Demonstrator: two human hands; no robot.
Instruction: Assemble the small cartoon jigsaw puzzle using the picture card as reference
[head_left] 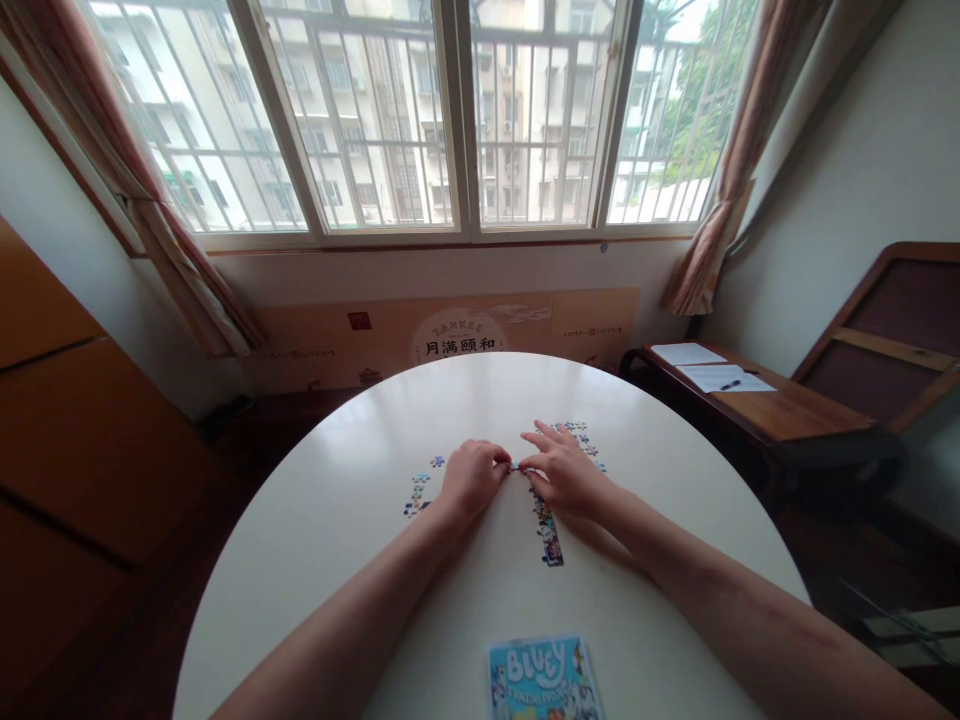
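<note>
Both hands meet over a small puzzle piece (pixel 514 467) near the middle of the white round table (pixel 315 560). My left hand (pixel 474 475) pinches it from the left, fingers curled together. From the right, my right hand (pixel 562 468) touches it with thumb and index finger while its other fingers stretch out. A joined strip of puzzle pieces (pixel 548 530) runs toward me below my right hand, which hides its far end. Loose puzzle pieces (pixel 418 492) lie left of my left hand, some partly covered by it. More puzzle pieces (pixel 581 435) are scattered beyond my right hand.
A blue box marked "BLUEY" (pixel 540 680) lies at the table's near edge. At the right stands a wooden side table (pixel 810 410) with paper sheets (pixel 724 377) and a pen (pixel 730 385). Behind the table, a printed cardboard panel (pixel 390 325) stands below the windows.
</note>
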